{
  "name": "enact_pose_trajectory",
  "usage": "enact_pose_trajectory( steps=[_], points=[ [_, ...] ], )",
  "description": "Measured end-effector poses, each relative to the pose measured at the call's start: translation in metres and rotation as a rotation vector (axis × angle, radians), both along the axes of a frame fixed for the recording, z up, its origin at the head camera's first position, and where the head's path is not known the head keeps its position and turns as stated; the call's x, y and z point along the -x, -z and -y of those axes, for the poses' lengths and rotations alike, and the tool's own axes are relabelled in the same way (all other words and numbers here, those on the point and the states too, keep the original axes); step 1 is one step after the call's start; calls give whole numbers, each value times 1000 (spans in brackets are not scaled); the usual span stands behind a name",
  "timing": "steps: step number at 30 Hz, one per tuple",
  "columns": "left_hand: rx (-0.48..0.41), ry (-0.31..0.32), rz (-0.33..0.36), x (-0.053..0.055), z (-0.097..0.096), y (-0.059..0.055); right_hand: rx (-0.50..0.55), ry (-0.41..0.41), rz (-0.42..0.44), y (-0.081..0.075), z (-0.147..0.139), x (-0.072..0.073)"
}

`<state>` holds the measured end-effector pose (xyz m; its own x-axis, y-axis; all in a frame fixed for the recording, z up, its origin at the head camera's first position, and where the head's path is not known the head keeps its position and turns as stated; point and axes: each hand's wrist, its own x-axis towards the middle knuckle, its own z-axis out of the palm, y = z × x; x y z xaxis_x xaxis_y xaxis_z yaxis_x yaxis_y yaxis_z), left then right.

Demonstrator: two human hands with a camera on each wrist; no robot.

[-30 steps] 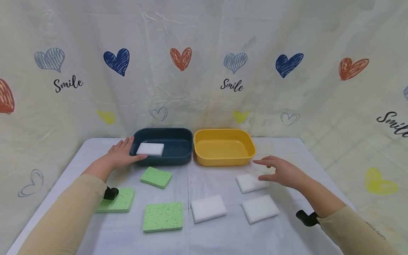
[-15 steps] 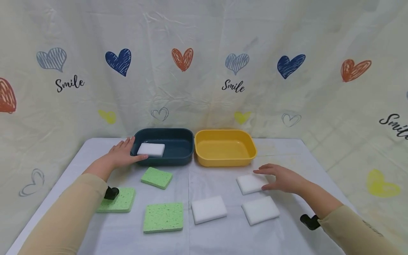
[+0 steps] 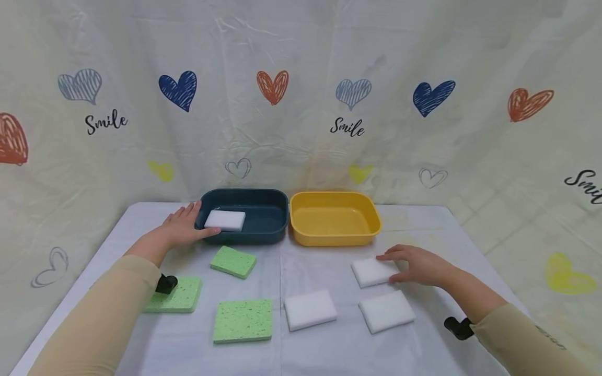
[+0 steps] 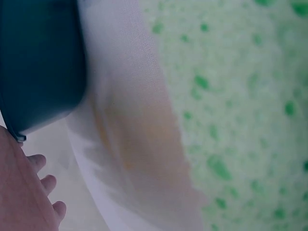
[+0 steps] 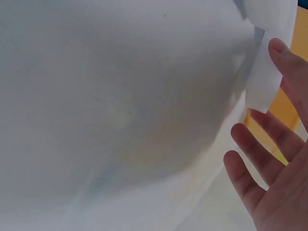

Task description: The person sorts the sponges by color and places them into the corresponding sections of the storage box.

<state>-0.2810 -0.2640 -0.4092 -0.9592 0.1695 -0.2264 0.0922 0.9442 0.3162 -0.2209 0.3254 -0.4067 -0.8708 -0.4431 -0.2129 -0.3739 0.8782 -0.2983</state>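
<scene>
At the left corner of a dark blue bin [image 3: 263, 214], my left hand [image 3: 181, 230] rests with fingers straight along the side and thumb across the front rim. Inside that bin lies a white sponge [image 3: 226, 220]. My right hand [image 3: 418, 265] has thumb and index finger at opposite edges of another white sponge [image 3: 369, 272], which lies flat on the table. The right wrist view shows the thumb against this sponge [image 5: 262, 82] and the other fingers spread. Two more white sponges, one at centre [image 3: 310, 310] and one at right [image 3: 387, 311], lie nearer.
A yellow bin [image 3: 335, 219] stands right of the dark one. Green sponges lie on the left half: a small one [image 3: 233, 262], one in front [image 3: 243, 321] and one partly under the left forearm [image 3: 181, 295]. A printed cloth [image 3: 301, 104] hangs behind the table.
My right hand has come down and nearer from beside the yellow bin to the back white sponge, with thumb and index finger closing in on its edges. The left hand stays at the dark bin.
</scene>
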Motion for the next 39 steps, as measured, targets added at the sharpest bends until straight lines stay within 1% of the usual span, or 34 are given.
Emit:
enact_pose_trajectory(
  steps=[3, 6, 10, 13, 18, 23, 27, 32, 39],
  points=[
    [-8, -1, -2, 0, 1, 1, 13, 8, -16, -3, -2, 1],
    [-8, -1, -9, -1, 2, 2, 35, 24, -11, -8, -4, 0],
    [-9, 0, -19, 0, 2, 2, 67, 32, -10, -19, -4, -3],
    [0, 3, -19, 0, 3, 2, 99, 10, -35, -28, -2, -4],
    [7, 3, -12, -1, 2, 1, 128, -31, -80, -40, 3, -1],
    [15, 16, -7, -1, 1, -1, 135, 3, -78, -45, 12, 2],
    [28, 18, -5, 1, 0, 0, 138, 17, -71, -48, 24, 8],
    [28, 16, 1, 2, 1, 1, 143, -11, -78, -52, 45, 19],
    [24, 11, -1, 2, 1, 3, 110, -15, -82, -56, 82, 37]
  ],
)
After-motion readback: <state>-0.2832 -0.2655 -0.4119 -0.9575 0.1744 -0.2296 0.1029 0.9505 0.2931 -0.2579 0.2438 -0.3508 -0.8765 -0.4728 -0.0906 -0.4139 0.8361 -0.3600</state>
